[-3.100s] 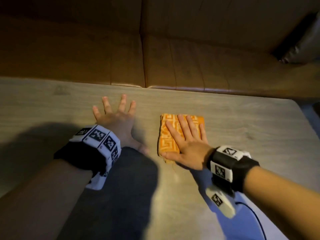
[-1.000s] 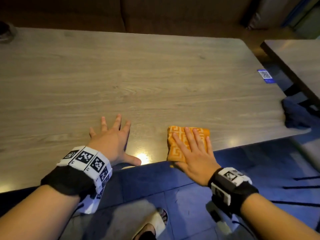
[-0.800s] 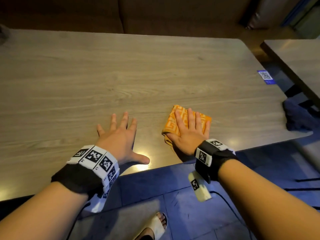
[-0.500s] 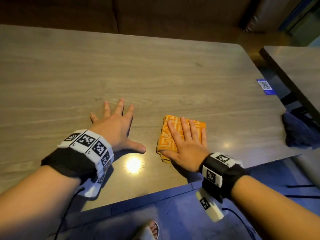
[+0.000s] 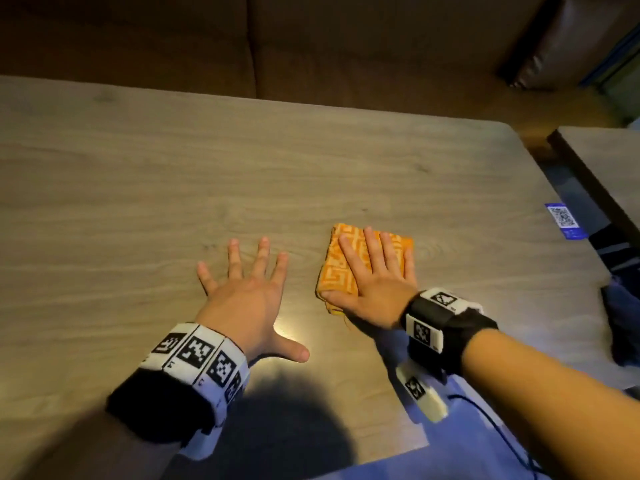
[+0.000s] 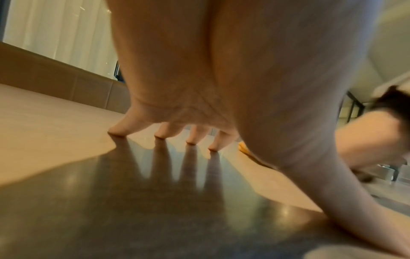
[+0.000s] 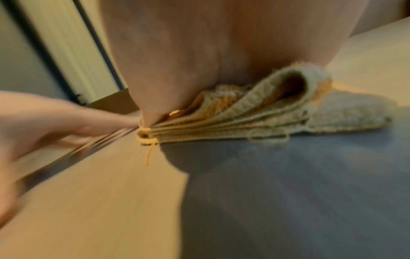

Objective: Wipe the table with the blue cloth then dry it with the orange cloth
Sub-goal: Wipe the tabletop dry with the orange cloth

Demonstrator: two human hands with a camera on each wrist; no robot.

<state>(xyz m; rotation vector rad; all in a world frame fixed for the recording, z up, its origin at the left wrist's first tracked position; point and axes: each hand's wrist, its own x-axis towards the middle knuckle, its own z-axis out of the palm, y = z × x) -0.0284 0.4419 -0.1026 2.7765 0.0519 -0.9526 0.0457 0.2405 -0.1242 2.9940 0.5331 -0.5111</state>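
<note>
Head view first: we find our right hand (image 5: 372,285) laid palm-down on the folded orange cloth (image 5: 337,268), fingers straight and together, pressing it flat against the table (image 5: 311,168). The cloth lies toward the near right part of the tabletop, with its patterned face up and its near edge under the heel of the hand. Our left hand (image 5: 246,299) rests flat on the bare wood just beside the cloth, fingers spread wide and thumb stretched out toward the right; it holds nothing.

Left wrist view confirms the spread fingertips (image 6: 117,133) touching the wood, their dark reflections running toward the camera. A sliver of orange shows past the thumb.

Right wrist view, somewhat blurred, shows the cloth's stacked folded layers (image 7: 255,121) pinned under the palm, a loose thread (image 7: 149,154) trailing from its near corner onto the table.

At the table's right edge we note the blue cloth (image 5: 620,320), bunched and dark, well apart from both hands. A small blue sticker with a printed code (image 5: 564,225) lies on the far right of the tabletop. A brown upholstered bench (image 5: 311,39) runs along the far side, and a second table (image 5: 606,157) stands to the right.
</note>
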